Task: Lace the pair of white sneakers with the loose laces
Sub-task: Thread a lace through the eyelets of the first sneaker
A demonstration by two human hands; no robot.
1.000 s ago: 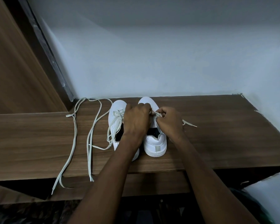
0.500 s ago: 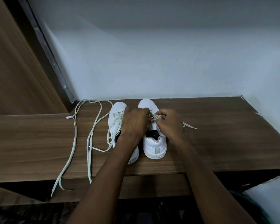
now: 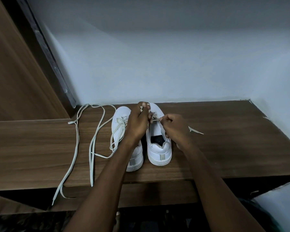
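Now, from the head camera, both hands meet over the right sneaker [image 3: 159, 144] at centre frame on the tabletop [image 3: 224, 148]. Compared with a moment ago, the left hand [image 3: 138, 122] has lifted and reached further toward the toe; its fingers [image 3: 143, 106] now show extended above the front of the shoe, with a short bit of lace end visible between the fingertips, apparently pinched there. The right hand [image 3: 173, 127] stays curled, pinching the lace [image 3: 155, 120] just over the eyelets, and its free tail [image 3: 196, 131] trails off to the right of centre on the wood, much where it lay before. That upward draw of the left hand suggests a pass has just been pulled through near the toe, so lacing on this shoe looks to be at an early row. The left sneaker [image 3: 120, 121], just beside the other and partly hidden under the left forearm, carries a loosely threaded lace [image 3: 90, 148] whose long ends loop across the left of the frame and hang over the front edge. Neither shoe looks finished; the exact eyelet in use is hidden by the fingers.
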